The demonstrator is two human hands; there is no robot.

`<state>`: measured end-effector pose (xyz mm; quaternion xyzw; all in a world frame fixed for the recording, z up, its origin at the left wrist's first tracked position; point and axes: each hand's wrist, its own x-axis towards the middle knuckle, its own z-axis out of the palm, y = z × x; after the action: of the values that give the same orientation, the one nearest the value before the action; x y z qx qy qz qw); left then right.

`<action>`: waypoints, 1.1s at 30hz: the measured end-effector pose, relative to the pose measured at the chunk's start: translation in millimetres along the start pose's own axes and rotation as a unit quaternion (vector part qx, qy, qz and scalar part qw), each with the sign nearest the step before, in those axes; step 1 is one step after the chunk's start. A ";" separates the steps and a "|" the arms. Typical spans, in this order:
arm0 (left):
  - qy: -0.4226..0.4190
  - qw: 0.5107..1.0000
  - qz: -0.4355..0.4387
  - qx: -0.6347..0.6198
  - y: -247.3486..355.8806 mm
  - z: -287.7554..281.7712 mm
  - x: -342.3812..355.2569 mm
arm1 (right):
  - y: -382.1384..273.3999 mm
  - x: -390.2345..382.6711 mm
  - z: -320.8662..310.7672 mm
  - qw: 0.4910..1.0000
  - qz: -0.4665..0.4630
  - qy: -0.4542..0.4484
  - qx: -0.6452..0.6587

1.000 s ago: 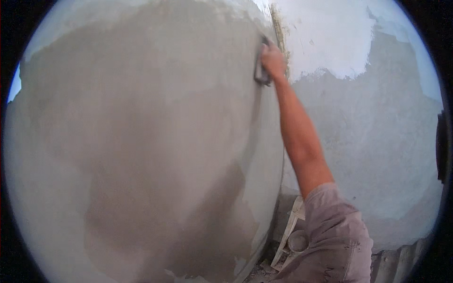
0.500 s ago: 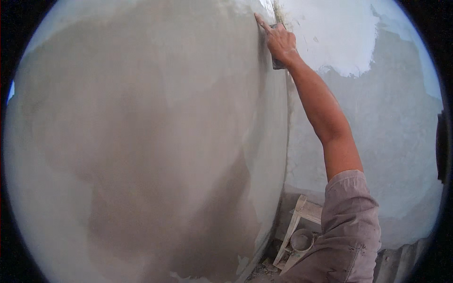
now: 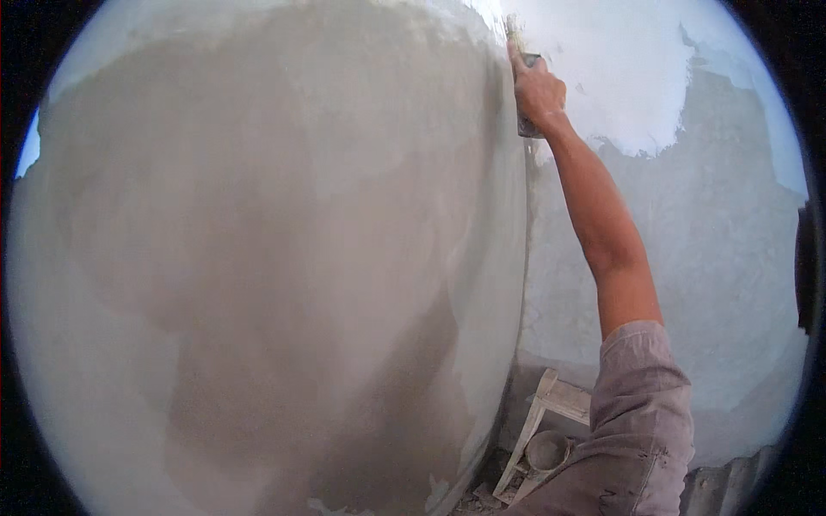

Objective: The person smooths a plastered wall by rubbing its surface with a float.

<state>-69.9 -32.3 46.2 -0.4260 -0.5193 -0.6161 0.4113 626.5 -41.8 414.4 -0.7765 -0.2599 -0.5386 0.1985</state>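
Observation:
My right hand [image 3: 542,91] reaches up at full arm's length to the corner where two walls meet. Its fingers close around a plastering trowel [image 3: 527,130], mostly covered by the hand, while the index finger stretches upward along it. To the left spreads a wide grey plastered wall [image 3: 361,198] with darker, damp-looking patches. Beside the hand, the right-hand wall carries a bright white coat [image 3: 632,82] with a ragged lower edge above bare grey plaster. My left hand is out of the picture.
Below my right arm, a pale wooden stand [image 3: 564,397] stands near the corner's foot with a round bucket [image 3: 547,450] by it, partly hidden by my sleeve. Corrugated sheet [image 3: 727,483] lies at the lower right. Something dark [image 3: 804,271] juts in at the right rim.
My right hand and trowel have moved right and slightly down, from the left wall's edge to the corner. The index finger now points more steeply upward.

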 end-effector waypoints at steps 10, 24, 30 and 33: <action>-0.012 1.000 -0.011 -0.001 4.7 -3.3 2.9 | -55.2 -5.7 -15.3 0.940 0.040 0.137 0.311; -0.008 1.000 -0.023 0.001 7.4 2.8 2.5 | -42.4 21.0 -16.8 0.960 0.037 0.084 0.263; -0.010 1.000 -0.013 -0.001 8.5 2.0 4.8 | -75.1 -5.2 -28.6 0.904 -0.080 0.263 0.328; -0.004 1.000 -0.011 -0.011 5.2 3.6 1.5 | -71.3 -20.1 -11.4 0.900 -0.072 0.195 0.384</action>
<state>-65.0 -29.4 49.4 -0.4270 -0.5189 -0.6245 0.3979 568.4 3.7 401.4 -0.4986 -0.4581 -0.5504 0.4885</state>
